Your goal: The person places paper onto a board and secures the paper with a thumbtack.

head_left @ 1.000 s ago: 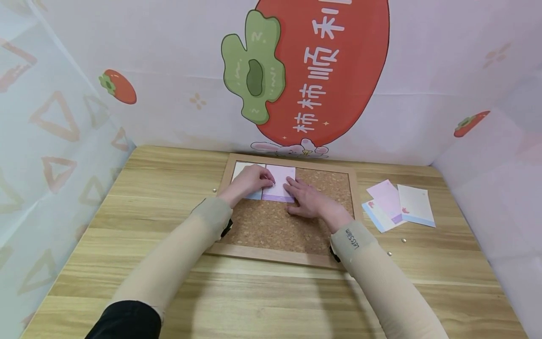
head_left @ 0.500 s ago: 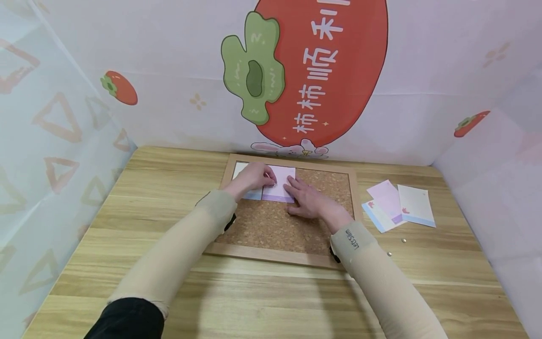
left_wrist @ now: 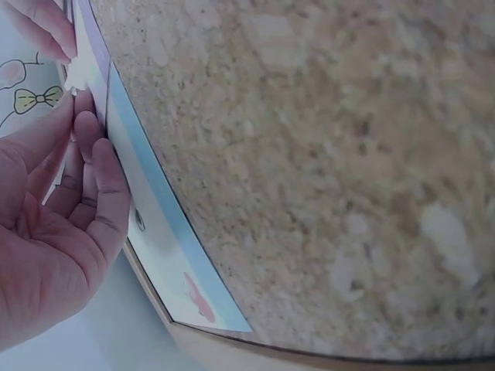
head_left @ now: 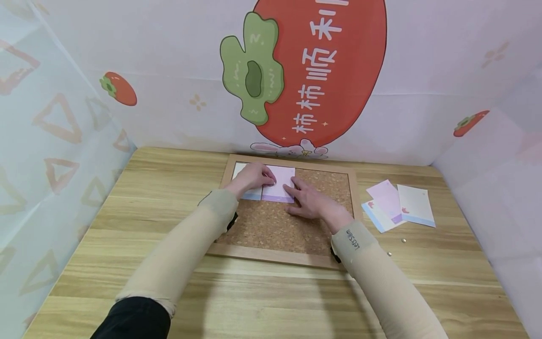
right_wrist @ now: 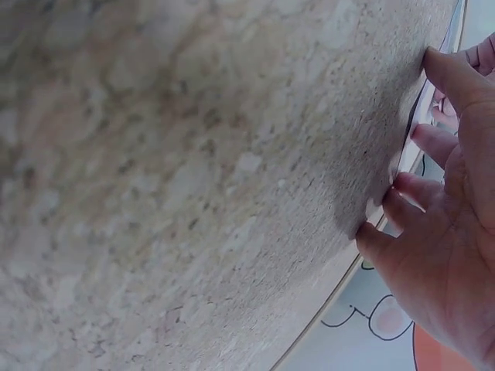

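Note:
My left hand [head_left: 254, 175] pinches a small shiny thumbtack [head_left: 274, 183] between thumb and fingertips, against a pink card with a purple lower band [head_left: 277, 192]. That card lies at the top of a wood-framed cork board [head_left: 271, 226]. To its left is a white card with a blue band [left_wrist: 158, 185], partly covered by the left hand in the head view. My right hand [head_left: 311, 200] has its fingers spread, the fingertips resting at the pink card's right edge and on the cork beside it. How deep the tack sits cannot be seen.
Right of the board, several loose cards [head_left: 417, 205] overlap on the wooden table [head_left: 262, 301]. Two small round tacks [head_left: 403, 240] lie in front of them. A printed cloth backdrop [head_left: 169, 122] rises behind the table.
My left hand has shifted slightly to the right, staying at the pink card with its fingers together. The right hand's fingertips have slid a little toward the card's right edge.

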The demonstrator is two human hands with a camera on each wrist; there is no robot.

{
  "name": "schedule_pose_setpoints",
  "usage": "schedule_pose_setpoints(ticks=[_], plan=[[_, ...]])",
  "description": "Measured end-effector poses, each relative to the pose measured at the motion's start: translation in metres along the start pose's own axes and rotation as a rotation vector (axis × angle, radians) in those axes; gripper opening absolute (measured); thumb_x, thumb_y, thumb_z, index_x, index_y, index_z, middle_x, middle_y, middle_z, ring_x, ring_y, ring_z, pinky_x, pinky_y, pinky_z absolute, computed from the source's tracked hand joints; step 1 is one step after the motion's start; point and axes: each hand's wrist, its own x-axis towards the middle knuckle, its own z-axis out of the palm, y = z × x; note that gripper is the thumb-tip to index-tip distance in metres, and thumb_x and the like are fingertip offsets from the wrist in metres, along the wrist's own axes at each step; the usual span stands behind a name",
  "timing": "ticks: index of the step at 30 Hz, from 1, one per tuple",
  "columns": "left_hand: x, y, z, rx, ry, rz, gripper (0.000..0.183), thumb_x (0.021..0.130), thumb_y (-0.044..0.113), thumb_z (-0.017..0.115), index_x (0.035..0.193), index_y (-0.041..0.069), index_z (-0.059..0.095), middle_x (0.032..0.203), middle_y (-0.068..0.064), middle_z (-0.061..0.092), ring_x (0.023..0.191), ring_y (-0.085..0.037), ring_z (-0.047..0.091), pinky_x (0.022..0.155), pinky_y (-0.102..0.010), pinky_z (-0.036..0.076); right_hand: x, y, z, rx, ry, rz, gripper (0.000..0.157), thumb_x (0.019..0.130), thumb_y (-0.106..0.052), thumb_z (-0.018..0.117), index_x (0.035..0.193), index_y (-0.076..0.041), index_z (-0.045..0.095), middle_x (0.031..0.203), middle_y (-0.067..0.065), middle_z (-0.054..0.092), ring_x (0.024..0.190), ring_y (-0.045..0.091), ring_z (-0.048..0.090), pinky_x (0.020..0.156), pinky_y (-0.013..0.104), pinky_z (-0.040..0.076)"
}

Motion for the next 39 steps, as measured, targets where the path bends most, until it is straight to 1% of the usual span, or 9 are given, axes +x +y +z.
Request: schedule_pose_setpoints(ticks=[3,6,9,13,17,22,31,35,39], plan=[[-0.0001,-0.0017,0.0004,-0.022,0.006,-0.011,0.018,0.095,0.025,0.067,0.105,0.013,0.078,0.11,-0.004,0.074,0.104,-0.02,0.059,0.099,-0.036,0.048,-0.0005,0.0003,0.0,-0.002,0.004,-0.008,0.073,0.099,-0.043,0.06,0.158,-0.013,0.029,0.166,0.023,0.017,0.153,0.041,0.021,0.124,0.052,0.025],[-0.0003,-0.0023,0.0007,-0.05,0.011,-0.023,0.019,0.095,0.025,0.068,0.106,0.013,0.078,0.108,-0.005,0.074,0.1,-0.019,0.059,0.095,-0.035,0.049,-0.0011,0.0003,0.0001,-0.008,0.001,-0.009,0.073,0.099,-0.043,0.059,0.158,-0.013,0.029,0.166,0.022,0.016,0.153,0.041,0.02,0.124,0.053,0.024],[-0.0007,-0.0027,0.001,-0.068,0.015,-0.033,0.019,0.095,0.025,0.068,0.106,0.012,0.077,0.106,-0.005,0.074,0.096,-0.018,0.059,0.09,-0.033,0.049,-0.0009,0.0003,0.0004,-0.027,-0.011,0.01,0.074,0.099,-0.047,0.057,0.159,-0.016,0.027,0.167,0.019,0.015,0.154,0.04,0.019,0.124,0.057,0.023],[-0.001,-0.0027,0.0016,-0.08,0.023,-0.037,0.018,0.095,0.024,0.069,0.105,0.012,0.077,0.104,-0.004,0.075,0.093,-0.017,0.058,0.088,-0.031,0.049,-0.0007,-0.0001,0.0008,-0.057,-0.021,0.037,0.074,0.099,-0.052,0.055,0.16,-0.021,0.026,0.169,0.015,0.014,0.155,0.038,0.016,0.121,0.066,0.022],[-0.0015,-0.0021,0.0018,-0.083,0.029,-0.038,0.018,0.095,0.024,0.069,0.104,0.011,0.077,0.104,-0.005,0.075,0.093,-0.018,0.058,0.086,-0.03,0.049,-0.0013,-0.0003,0.0018,-0.074,-0.013,0.043,0.074,0.099,-0.053,0.054,0.16,-0.022,0.025,0.169,0.013,0.014,0.156,0.039,0.013,0.119,0.068,0.022],[-0.0011,-0.0019,0.0021,-0.072,0.036,-0.035,0.019,0.094,0.024,0.069,0.104,0.011,0.077,0.105,-0.005,0.075,0.095,-0.019,0.059,0.089,-0.032,0.05,-0.002,0.0003,0.0035,-0.084,0.0,0.041,0.074,0.099,-0.053,0.053,0.16,-0.022,0.026,0.169,0.012,0.015,0.156,0.038,0.012,0.119,0.069,0.022],[-0.0003,0.0005,0.0022,0.0,0.068,0.026,0.019,0.093,0.022,0.069,0.101,0.007,0.078,0.106,-0.008,0.076,0.105,-0.023,0.063,0.097,-0.037,0.051,-0.0027,-0.0006,0.0026,-0.08,-0.004,0.05,0.074,0.099,-0.054,0.053,0.16,-0.023,0.025,0.169,0.011,0.014,0.156,0.037,0.01,0.119,0.069,0.021],[0.0002,0.001,0.003,0.0,0.073,0.026,0.018,0.094,0.021,0.069,0.102,0.007,0.078,0.108,-0.009,0.076,0.107,-0.023,0.063,0.098,-0.038,0.05,-0.0028,-0.0008,0.0025,-0.077,-0.014,0.058,0.074,0.099,-0.054,0.053,0.16,-0.024,0.024,0.17,0.011,0.013,0.157,0.037,0.008,0.12,0.068,0.02],[0.0012,0.001,0.0024,-0.002,0.062,0.021,0.018,0.094,0.021,0.069,0.102,0.007,0.078,0.108,-0.009,0.076,0.108,-0.023,0.063,0.099,-0.037,0.05,-0.0029,-0.001,0.0023,-0.073,-0.016,0.062,0.074,0.099,-0.054,0.053,0.16,-0.024,0.024,0.17,0.011,0.012,0.157,0.036,0.007,0.12,0.068,0.019]])
